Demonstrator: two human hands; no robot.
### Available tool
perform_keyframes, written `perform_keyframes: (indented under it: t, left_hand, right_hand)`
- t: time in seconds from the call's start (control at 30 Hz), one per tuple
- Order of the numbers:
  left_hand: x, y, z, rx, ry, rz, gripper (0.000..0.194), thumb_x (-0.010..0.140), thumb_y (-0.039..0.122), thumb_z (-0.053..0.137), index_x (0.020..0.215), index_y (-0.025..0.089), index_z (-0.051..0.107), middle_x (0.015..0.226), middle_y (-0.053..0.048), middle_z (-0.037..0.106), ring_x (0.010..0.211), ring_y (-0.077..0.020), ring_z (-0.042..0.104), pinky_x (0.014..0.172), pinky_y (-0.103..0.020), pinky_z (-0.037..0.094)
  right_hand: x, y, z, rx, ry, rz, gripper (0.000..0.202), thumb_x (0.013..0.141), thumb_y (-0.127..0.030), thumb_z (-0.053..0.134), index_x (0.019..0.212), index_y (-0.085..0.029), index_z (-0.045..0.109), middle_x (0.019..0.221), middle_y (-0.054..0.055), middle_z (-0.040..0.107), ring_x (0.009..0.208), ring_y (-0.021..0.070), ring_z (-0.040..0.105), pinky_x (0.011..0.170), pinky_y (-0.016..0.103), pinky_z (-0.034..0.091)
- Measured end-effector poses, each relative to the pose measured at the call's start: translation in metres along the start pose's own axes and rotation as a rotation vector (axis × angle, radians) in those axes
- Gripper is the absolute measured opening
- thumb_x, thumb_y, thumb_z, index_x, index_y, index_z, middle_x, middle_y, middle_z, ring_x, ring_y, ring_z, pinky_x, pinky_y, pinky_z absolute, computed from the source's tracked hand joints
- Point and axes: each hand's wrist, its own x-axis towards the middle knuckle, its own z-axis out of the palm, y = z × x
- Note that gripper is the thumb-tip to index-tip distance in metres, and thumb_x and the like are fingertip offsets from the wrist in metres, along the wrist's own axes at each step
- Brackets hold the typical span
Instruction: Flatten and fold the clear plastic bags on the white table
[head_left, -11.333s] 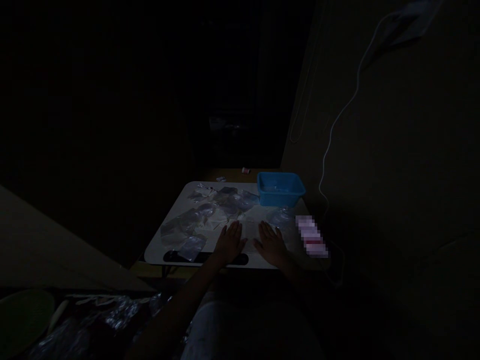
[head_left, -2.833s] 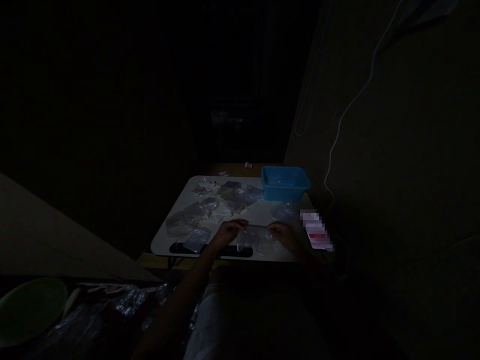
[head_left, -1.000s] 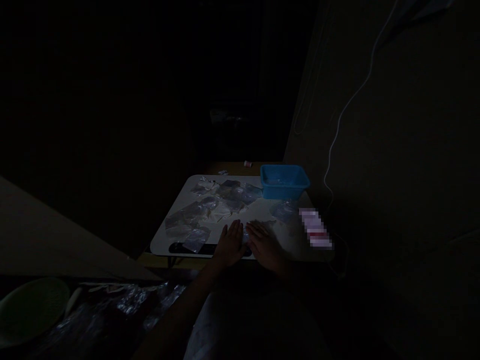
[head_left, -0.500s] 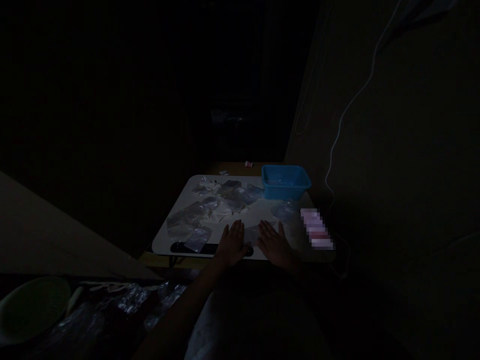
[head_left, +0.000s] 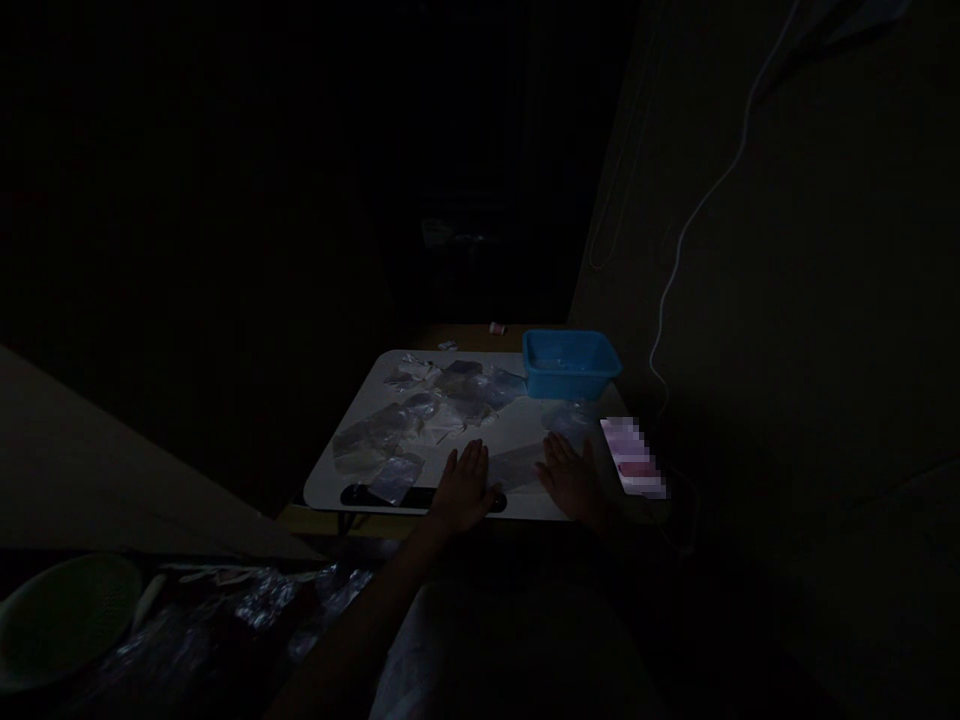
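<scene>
The left hand and right hand lie outstretched at either end of a plastic sheet, apparently smoothing it.

Your right hand has moved outward over the last second, from just beside your left hand to well apart from it. The clear plastic bag you were pinching by its edge a few seconds ago now lies, as far as the dim light shows, flat on the table between your straightened hands
</scene>
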Motion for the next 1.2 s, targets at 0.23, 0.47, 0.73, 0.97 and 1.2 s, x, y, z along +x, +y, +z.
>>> perform_keyframes:
  t: [0.23,0.47,0.73,0.97,1.2]
  left_hand:
    - [0.0,0.001,-0.003,0.007,-0.017,-0.006,0.06,0.085,0.043,0.027,0.13,0.004,0.026,0.136,-0.015,0.025,0.127,-0.0242,0.016,0.101,-0.042,0.014]
    - [-0.001,0.001,-0.005,0.018,-0.029,0.011,0.058,0.083,0.04,0.03,0.13,0.005,0.028,0.137,-0.015,0.025,0.127,-0.0244,0.016,0.101,-0.042,0.014]
    - [0.001,0.0,-0.001,0.012,0.0,0.005,0.06,0.084,0.044,0.028,0.13,0.006,0.026,0.136,-0.016,0.026,0.127,-0.0241,0.016,0.101,-0.042,0.014]
    - [0.0,0.0,0.001,0.023,0.02,0.0,0.06,0.086,0.045,0.023,0.13,0.005,0.027,0.136,-0.016,0.026,0.127,-0.0238,0.017,0.101,-0.041,0.015]
    - [0.0,0.0,0.0,0.028,0.014,-0.003,0.06,0.086,0.046,0.023,0.13,0.006,0.027,0.136,-0.015,0.027,0.127,-0.0235,0.018,0.101,-0.041,0.015]
  right_hand:
    - [0.01,-0.021,-0.019,0.023,-0.007,0.01,0.049,0.088,-0.036,0.017,0.123,-0.009,0.04,0.131,0.013,0.037,0.125,0.0223,0.023,0.1,0.051,0.004]
    - [0.008,-0.065,-0.013,0.14,-0.08,-0.212,0.051,0.088,-0.04,0.015,0.129,-0.015,0.03,0.136,0.008,0.03,0.127,0.0191,0.017,0.102,0.046,0.001]
    - [0.003,-0.035,-0.003,0.043,-0.045,-0.154,0.05,0.088,-0.039,0.016,0.128,-0.014,0.032,0.136,0.009,0.028,0.127,0.02,0.017,0.101,0.05,-0.001]
    - [-0.001,-0.002,0.003,-0.028,0.011,-0.071,0.047,0.088,-0.037,0.02,0.125,-0.014,0.037,0.133,0.011,0.033,0.124,0.0227,0.024,0.099,0.053,0.005]
    - [0.001,0.01,0.005,-0.07,0.039,-0.024,0.048,0.087,-0.038,0.022,0.121,-0.012,0.042,0.129,0.013,0.039,0.123,0.0248,0.027,0.099,0.054,0.005]
